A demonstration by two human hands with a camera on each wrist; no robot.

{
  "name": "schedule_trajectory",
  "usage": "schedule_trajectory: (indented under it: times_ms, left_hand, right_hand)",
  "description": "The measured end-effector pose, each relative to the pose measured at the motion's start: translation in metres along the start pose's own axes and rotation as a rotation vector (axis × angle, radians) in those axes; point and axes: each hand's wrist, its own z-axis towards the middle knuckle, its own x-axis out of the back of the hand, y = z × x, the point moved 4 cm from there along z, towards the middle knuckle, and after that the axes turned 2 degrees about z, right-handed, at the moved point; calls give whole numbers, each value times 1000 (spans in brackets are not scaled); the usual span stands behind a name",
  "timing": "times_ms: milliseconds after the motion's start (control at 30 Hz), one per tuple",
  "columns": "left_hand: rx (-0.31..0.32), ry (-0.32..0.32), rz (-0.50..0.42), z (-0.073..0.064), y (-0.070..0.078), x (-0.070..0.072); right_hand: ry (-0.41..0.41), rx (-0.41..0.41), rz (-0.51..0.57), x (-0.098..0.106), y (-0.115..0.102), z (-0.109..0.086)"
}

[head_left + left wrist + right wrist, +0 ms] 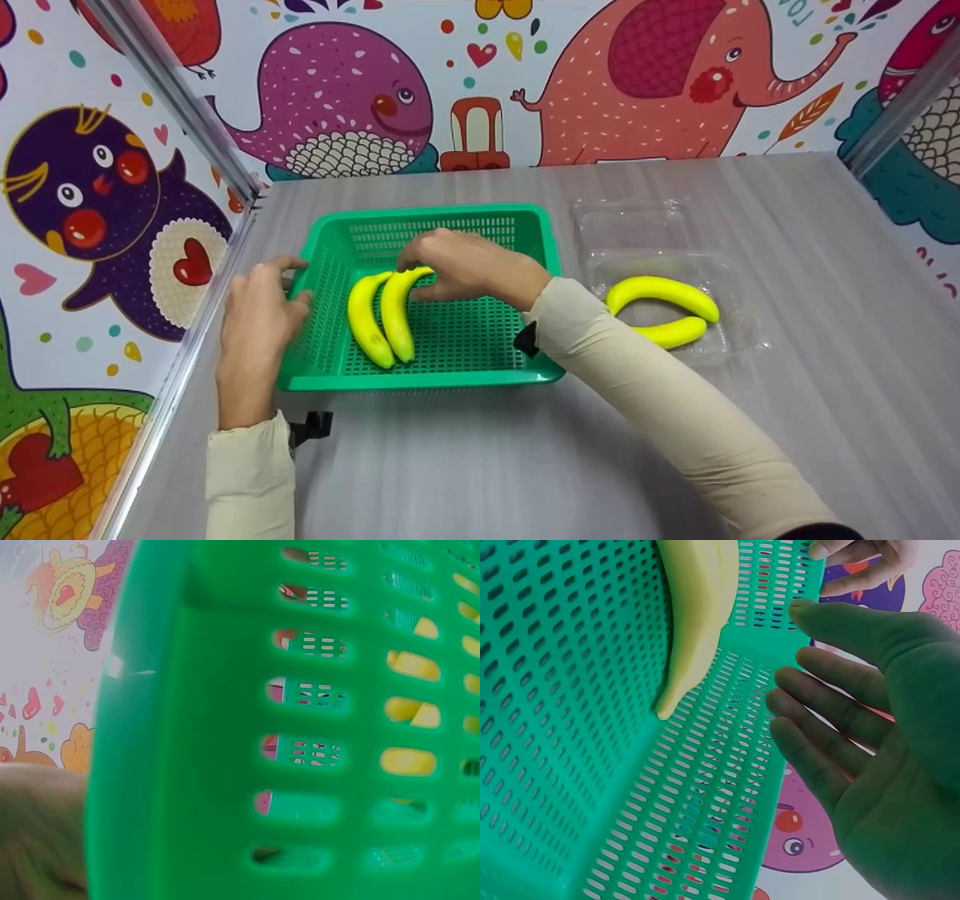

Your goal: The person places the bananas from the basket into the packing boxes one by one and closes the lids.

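Two yellow bananas lie side by side in the green plastic basket (pixel 420 382), a left banana (pixel 365 322) and a right banana (pixel 396 319). My right hand (pixel 472 266) hovers inside the basket beside the right banana's upper end. In the right wrist view its fingers (pixel 832 690) are spread apart with nothing held, and a banana (pixel 694 622) shows clear of them. At the basket's left rim, my left hand (pixel 259 322) touches the edge with thumb and fingertips. Only part of that hand (pixel 37 829) shows in the left wrist view, outside the rim.
Right of the basket lies an opened clear plastic clamshell box (pixel 739 330) holding two more bananas (pixel 664 292), partly behind my right forearm. Its lid (pixel 634 225) lies toward the back. Cartoon-printed panels (pixel 480 75) with metal frame bars (pixel 180 105) border the grey table (pixel 450 472).
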Motion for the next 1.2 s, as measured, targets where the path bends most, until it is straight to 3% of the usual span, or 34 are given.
schedule_trajectory:
  times_ms: [500,900,1200]
  left_hand:
    - [-1,7,-3,-1,-1,-2]
    - [-2,-6,-2,0,1,-1]
    - [-19,17,2,1,1,0]
  right_hand:
    - [-5,-26,-22,-13,2,13]
    - [-76,-46,-64,-31,5,25]
    - [-91,-6,-94,-36,6,30]
